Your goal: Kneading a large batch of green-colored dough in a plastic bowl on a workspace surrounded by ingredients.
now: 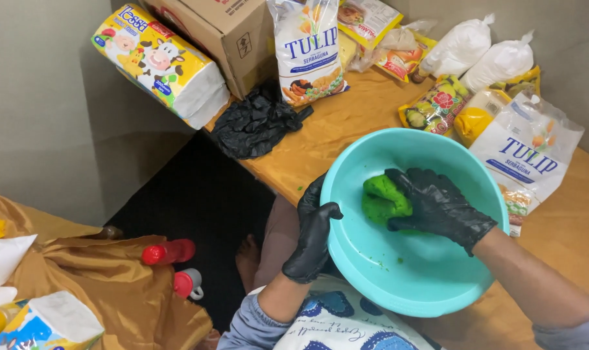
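A round turquoise plastic bowl [430, 285] is seen tilted at the near edge of a table covered in mustard-yellow cloth [346, 129], its open mouth turned up toward the head camera. Inside it, against the upper left part of the inner wall, a lump of bright green dough [382, 198] is held. The right hand [440, 207], in a black disposable glove, is laid over the lump from the right, with the fingers curled around its top and far side, so the dough is gripped and pressed rather than merely touched. The lump's long axis runs roughly up and down in the picture, across the line of the right forearm. The left hand [314, 236], also in a black glove, is closed on the bowl's left rim, thumb hooked inside over the edge and fingers wrapped outside. The dough thus lies just to the right of the left hand, apart from it, and directly under the right hand, which is the nearer one. A few green crumbs [388, 261] are scattered on the bowl's floor below the lump. Behind the bowl, white flour bags with blue print [307, 45], a cardboard box [223, 32] and a crumpled heap of black gloves [255, 123] are set.
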